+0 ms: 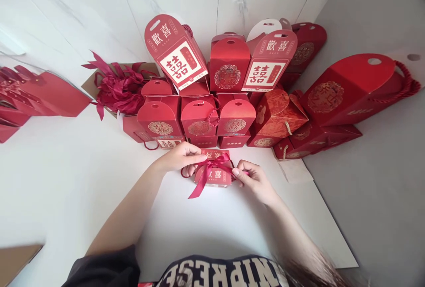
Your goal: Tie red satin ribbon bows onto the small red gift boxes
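Beyond our left hand (177, 156), off to its left, we see crumpled ribbons (117, 87) heaped at an open brown carton (90, 84). With that hand's thumb and fingers we pinch one side of a satin ribbon bow (217, 161). Between our hands, the small gift box (219, 175) sits under the bow, stacked red boxes (199, 123) just behind. Our right hand (257, 183) pinches the bow's other side; beyond it stand an orange box (279, 112) and, farther right, a large red box (345, 83).

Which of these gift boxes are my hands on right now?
The small red box in front of the stacked boxes, between your left hand and right hand. Unlike those, it has a ribbon bow across it.
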Demonstrator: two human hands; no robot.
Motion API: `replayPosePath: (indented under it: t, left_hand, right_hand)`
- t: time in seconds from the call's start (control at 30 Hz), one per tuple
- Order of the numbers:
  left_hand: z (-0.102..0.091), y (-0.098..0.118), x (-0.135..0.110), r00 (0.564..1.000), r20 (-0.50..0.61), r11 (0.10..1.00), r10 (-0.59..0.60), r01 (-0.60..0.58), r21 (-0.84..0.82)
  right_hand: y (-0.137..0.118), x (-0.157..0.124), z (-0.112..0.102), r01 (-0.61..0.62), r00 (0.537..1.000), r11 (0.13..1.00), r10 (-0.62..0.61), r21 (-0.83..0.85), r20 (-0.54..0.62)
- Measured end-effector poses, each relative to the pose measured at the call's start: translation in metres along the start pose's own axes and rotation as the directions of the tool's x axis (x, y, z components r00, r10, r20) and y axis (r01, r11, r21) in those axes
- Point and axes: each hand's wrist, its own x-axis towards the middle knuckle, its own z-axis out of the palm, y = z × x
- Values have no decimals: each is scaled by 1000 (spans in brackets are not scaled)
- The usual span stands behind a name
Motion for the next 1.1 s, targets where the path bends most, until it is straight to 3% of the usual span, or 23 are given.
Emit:
replayPosePath:
  t: [0.17,0.33,0.43,0.53,0.57,0.63,0.7,0.77,0.83,0.93,1.0,1.1]
  left_hand:
    - [6,-3,4,996,-87,996,17,-10,85]
    - [14,2,3,994,-105,994,-19,30,105]
    - [14,8,-1,992,-115,999,-50,52,14]
    - [10,14,-7,992,-125,999,-36,32,-39]
    - [9,15,-8,991,-134,1000,-19,18,-13]
    - [7,16,-11,986,-166,996,26,-11,91]
    - [5,16,-12,980,-190,978,65,-25,206]
    - [6,15,-13,971,-221,955,87,-19,295]
    - [7,14,-13,960,-264,933,94,7,360]
    - [12,16,-14,943,-313,895,114,39,445]
    - [14,19,-15,934,-332,867,135,51,496]
    - [15,21,-14,924,-357,846,140,76,528]
  right_hand:
    - [-2,-7,-6,66,998,994,-65,-84,20]
    - [3,3,-20,100,994,960,-107,-262,-11]
    - [-1,7,-27,39,967,937,-123,-346,-223]
    - [-22,-5,-21,-90,829,901,-169,-425,-533]
    - [-31,-13,-15,-120,823,895,-152,-430,-547]
    - [-48,-28,2,-82,918,925,-75,-371,-389]
    - [-58,-38,24,-84,991,965,55,-247,-124]
    - [-57,-39,46,-179,976,939,208,-294,69]
    - [-48,-31,65,-220,951,915,278,-339,133]
    - [-33,-14,86,-303,933,951,309,-61,186]
    - [-26,-5,95,-344,926,925,306,163,220]
    - [-20,0,103,-323,943,881,269,345,196]
